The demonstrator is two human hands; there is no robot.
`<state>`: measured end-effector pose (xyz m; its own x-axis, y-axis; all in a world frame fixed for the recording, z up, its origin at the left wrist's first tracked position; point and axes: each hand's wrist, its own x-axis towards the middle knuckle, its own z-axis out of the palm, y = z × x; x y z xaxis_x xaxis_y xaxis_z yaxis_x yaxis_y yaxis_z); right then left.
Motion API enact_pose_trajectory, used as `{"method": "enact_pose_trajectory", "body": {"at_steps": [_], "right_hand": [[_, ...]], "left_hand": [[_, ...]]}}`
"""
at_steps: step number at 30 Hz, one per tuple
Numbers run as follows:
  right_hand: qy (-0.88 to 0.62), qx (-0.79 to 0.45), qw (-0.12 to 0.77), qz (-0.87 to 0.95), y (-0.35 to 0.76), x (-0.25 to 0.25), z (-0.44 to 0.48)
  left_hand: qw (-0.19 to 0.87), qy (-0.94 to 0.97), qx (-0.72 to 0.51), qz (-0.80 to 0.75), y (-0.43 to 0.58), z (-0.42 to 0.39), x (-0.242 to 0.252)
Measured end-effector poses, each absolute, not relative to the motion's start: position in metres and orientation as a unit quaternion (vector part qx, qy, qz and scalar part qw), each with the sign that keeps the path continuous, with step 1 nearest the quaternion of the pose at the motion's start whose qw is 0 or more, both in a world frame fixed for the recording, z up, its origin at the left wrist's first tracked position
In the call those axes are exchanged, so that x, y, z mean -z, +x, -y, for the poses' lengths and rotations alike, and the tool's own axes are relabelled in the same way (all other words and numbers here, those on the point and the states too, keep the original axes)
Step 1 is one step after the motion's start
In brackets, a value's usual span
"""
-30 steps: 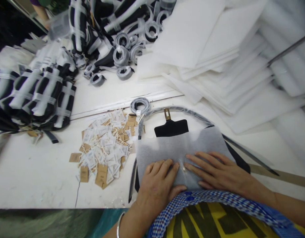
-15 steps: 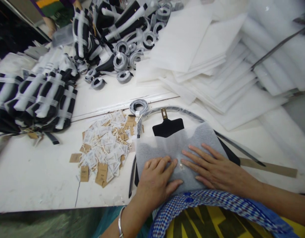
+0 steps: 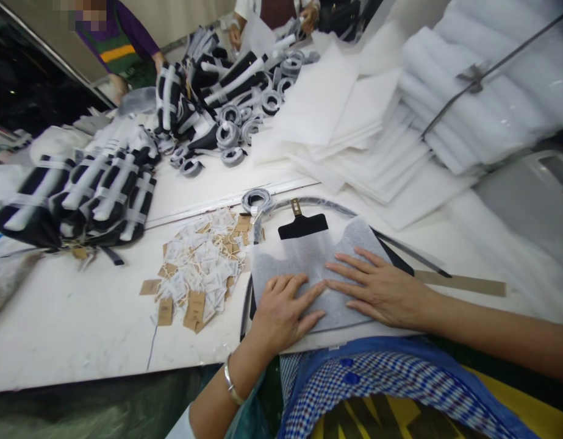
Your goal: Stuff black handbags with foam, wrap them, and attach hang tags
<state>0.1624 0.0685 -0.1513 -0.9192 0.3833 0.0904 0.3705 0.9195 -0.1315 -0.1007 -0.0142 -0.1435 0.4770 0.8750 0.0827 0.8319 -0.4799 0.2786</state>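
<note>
A translucent white foam sheet (image 3: 281, 259) lies over a flat black bag, so most of the bag is hidden. The bag's black tab (image 3: 304, 227) with a gold metal clasp (image 3: 296, 207) sticks out beyond the sheet's far edge. My left hand (image 3: 285, 311) presses on the sheet's left part, fingers spread and slightly bent. Flat on the right part rests my right hand (image 3: 377, 286), its fingers stretched out and their tips close to my left forefinger. A plastic-wrapped strap (image 3: 336, 204) arcs round the far side of the bag.
Left of the bag lies a heap of paper tags (image 3: 203, 268). Wrapped black bags (image 3: 102, 189) stand farther left, with coiled straps (image 3: 229, 134) behind. Foam sheets (image 3: 327, 110) are stacked at the back right. Two other people (image 3: 130, 42) are across the table.
The view has tilted up, bringing more of the people across the table into sight. Both hands stay on the foam sheet; the small shiny spot between them has become less visible.
</note>
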Motion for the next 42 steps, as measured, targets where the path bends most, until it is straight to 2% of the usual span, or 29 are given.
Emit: {"method": "enact_pose_trajectory", "body": {"at_steps": [17, 26, 33, 42], "right_hand": [[-0.205, -0.062, 0.064, 0.975, 0.169, 0.150, -0.079], [-0.203, -0.041, 0.087, 0.974, 0.174, 0.157, -0.080], [-0.171, 0.055, 0.100, 0.979, 0.173, 0.174, -0.094], [-0.259, 0.008, 0.115, 0.959, 0.159, 0.158, -0.126]], "left_hand": [[0.103, 0.854, -0.068, -0.506, -0.107, 0.020, 0.140], [0.049, 0.851, -0.068, -0.519, -0.112, 0.024, 0.148], [-0.074, 0.875, -0.097, -0.469, -0.129, 0.004, 0.166], [-0.017, 0.816, -0.119, -0.566, -0.128, -0.037, 0.143]]}}
